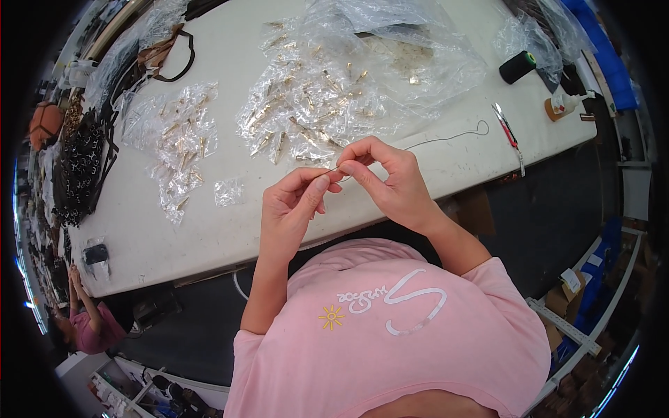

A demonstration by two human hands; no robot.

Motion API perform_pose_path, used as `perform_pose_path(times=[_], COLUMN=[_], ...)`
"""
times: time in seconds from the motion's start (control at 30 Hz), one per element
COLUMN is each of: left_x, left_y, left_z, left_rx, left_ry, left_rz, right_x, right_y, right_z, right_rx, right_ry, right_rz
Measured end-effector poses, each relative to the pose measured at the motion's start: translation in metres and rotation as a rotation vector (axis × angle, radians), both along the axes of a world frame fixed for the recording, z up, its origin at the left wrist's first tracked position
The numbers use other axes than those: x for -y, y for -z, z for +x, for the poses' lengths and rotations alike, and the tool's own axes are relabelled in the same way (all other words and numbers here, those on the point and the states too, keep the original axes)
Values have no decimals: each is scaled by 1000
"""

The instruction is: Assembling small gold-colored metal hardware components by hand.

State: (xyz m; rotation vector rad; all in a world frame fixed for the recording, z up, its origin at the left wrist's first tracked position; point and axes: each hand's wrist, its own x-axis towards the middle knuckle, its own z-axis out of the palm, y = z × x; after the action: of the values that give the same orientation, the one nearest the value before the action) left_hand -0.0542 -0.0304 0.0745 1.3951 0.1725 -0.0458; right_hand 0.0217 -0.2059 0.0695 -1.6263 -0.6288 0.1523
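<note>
1. While both hands meet above the near edge of a white worktable (209, 230), the left hand (293, 205) and right hand (387, 177) pinch a small metal piece (336, 169) between thumb and fingertips.
2. Both hands are closed in a fine grasp; the piece itself is too small to make out clearly.
3. From the right hand, a thin dark thread (446, 138) trails across the table, ending in a loop.
4. Just beyond the hands lie clear plastic bags (327, 90) of small gold-coloured fittings (279, 139).
5. Farther right rest red-handled snips (507, 132), a dark thread spool (517, 67) and a small bottle (563, 106).
</note>
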Motion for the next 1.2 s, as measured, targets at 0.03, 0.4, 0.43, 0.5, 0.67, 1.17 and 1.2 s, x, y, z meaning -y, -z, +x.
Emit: perform_pose_path(times=[0.03,0.4,0.43,0.5,0.67,1.17,1.2], left_x=[0,2,-1,-4,-3,-12,-11], left_y=[-5,2,4,5,-2,7,6], left_z=[0,3,4,4,5,-5,-5], left_rx=[-15,-6,-16,-25,-58,-113,-115], left_ry=[24,-32,-39,-49,-74,-36,-35], left_rz=[27,-84,-101,-118,-112,-175,-175], right_x=[-1,-2,-3,-2,-6,-8,-10], right_y=[-1,-8,-9,-11,-5,9,10], right_z=[1,2,-1,-2,-4,11,11], right_rx=[29,139,-71,-150,-102,68,109], right_ry=[19,-46,-42,-82,-95,59,90], right_rz=[-12,-69,31,64,56,-62,-77])
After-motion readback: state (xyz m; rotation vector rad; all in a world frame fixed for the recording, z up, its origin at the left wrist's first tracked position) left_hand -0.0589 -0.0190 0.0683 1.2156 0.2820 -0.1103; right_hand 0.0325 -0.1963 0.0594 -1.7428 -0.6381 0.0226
